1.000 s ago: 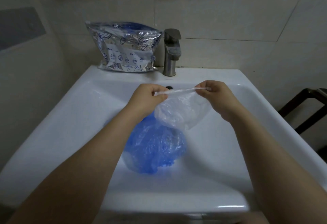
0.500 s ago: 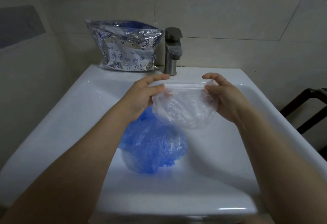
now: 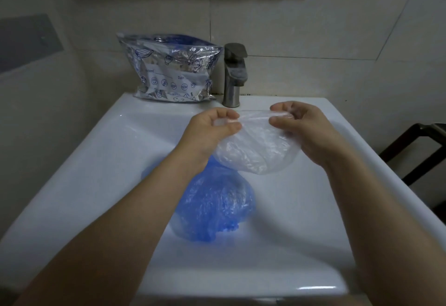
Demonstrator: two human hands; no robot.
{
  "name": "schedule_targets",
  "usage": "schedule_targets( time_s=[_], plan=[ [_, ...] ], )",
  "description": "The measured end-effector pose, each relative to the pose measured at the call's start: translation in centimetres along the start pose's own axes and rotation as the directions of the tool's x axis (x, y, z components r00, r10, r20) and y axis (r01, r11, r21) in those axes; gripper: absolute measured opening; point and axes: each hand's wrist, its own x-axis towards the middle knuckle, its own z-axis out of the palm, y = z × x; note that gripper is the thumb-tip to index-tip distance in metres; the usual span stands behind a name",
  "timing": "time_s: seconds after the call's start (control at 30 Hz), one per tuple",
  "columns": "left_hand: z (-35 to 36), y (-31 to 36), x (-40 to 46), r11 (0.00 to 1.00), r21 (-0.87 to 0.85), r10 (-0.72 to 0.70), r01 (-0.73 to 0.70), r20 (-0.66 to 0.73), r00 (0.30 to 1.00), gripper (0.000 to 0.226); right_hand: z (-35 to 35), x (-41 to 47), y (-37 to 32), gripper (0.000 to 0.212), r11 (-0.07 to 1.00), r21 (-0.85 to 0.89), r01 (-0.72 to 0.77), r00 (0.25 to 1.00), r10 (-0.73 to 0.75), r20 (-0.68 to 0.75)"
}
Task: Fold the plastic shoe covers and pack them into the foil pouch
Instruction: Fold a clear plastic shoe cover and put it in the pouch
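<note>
A clear plastic shoe cover [image 3: 255, 153] hangs over the white sink [image 3: 115, 151], stretched between both hands by its elastic rim. My left hand [image 3: 212, 129] pinches the rim's left end between thumb and fingers. My right hand [image 3: 301, 127] pinches the right end the same way. A crumpled blue shoe cover [image 3: 217, 206] lies in the basin below, partly hidden by my left forearm. The silver foil pouch [image 3: 171, 69] stands on the sink's back ledge at the left, with blue plastic showing at its open top.
A metal faucet [image 3: 234, 74] stands on the ledge just right of the pouch, close behind my hands. Tiled wall rises behind. A dark wooden frame [image 3: 420, 151] stands at the right, beside the sink.
My fingers have curled from spread and holding the cover wide to pinching its rim at both ends. The rim is drawn into a line and the hands sit slightly lower.
</note>
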Motion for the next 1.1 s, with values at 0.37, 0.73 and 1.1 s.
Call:
schedule_targets(
  time_s=[0.37, 0.73, 1.1],
  plan=[
    [-1.0, -0.6, 0.7, 0.921, 0.384, 0.088, -0.072, -0.026, 0.996, 0.033, 0.5, 0.5, 1.0, 0.005, 0.886, -0.450, 0.113, 0.988, -0.149, -0.045],
    [-2.4, -0.6, 1.0, 0.876, 0.465, 0.088, -0.131, 0.112, 0.990, 0.004, -1.4, 0.1, 1.4, 0.011, 0.976, 0.073, -0.205, 0.954, 0.182, 0.237],
    [-2.7, 0.0, 0.5, 0.996, 0.091, -0.018, -0.005, 0.254, 0.967, 0.027, -1.0, 0.5, 1.4, 0.040, 0.978, 0.081, -0.194, 0.972, 0.181, 0.149]
  ],
)
